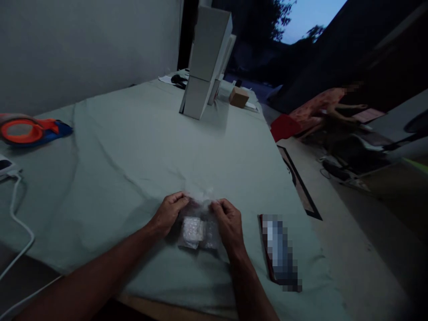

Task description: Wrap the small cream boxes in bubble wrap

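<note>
From the head camera, a small clear plastic bag lies flat on the pale cloth of the table, close to the near edge, right between the two hands. The left hand pinches the bag's upper left corner with thumb and curled fingers. The right hand does the same at the upper right, so most of the bag sits just below and between the two grips.

Something pale and square shows inside the bag, but the dim light and the shiny film keep me from making out what it is. The crumpled top edge is partly hidden by the fingertips. A dark flat object just right of the right hand is blurred out.

The bag's gathered end points away from the person and its bottom edge towards them. Its long axis seems to run that way too, though the crumpling makes this hard to judge.
</note>
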Demonstrator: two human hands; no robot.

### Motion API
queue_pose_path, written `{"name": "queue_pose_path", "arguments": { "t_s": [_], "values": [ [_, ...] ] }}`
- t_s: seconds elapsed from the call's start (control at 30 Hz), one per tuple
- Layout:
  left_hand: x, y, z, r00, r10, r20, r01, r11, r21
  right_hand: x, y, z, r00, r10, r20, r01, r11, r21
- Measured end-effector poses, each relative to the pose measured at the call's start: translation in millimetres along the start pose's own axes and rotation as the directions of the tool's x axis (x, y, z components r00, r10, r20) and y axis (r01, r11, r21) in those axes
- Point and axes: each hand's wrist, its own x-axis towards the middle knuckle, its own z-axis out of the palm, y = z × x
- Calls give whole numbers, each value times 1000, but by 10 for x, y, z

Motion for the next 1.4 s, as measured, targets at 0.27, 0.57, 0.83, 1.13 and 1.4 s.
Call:
{"name": "queue_pose_path", "arguments": {
  "t_s": [0.27,0.57,0.83,1.13,1.4],
  "values": [
    [39,35,-54,995,74,-67,-68,993,99,-10,121,-31,980,198,34,-196,910,366],
    [-131,134,-14,909,385,-158,-137,634,761,-51,121,-79,956,113,271,-212,905,370],
    [-65,106,-11,989,133,-66,-72,815,575,-85,90,-12,951,118,287,-228,893,387],
    [69,259,-175,940,-61,-334,54,998,-32,80,244,-146,963,268,8,-243,861,446],
    [2,268,-248,952,229,-202,-63,794,605,104,252,-254,983,182,-6,-176,957,229]
  ]
}}
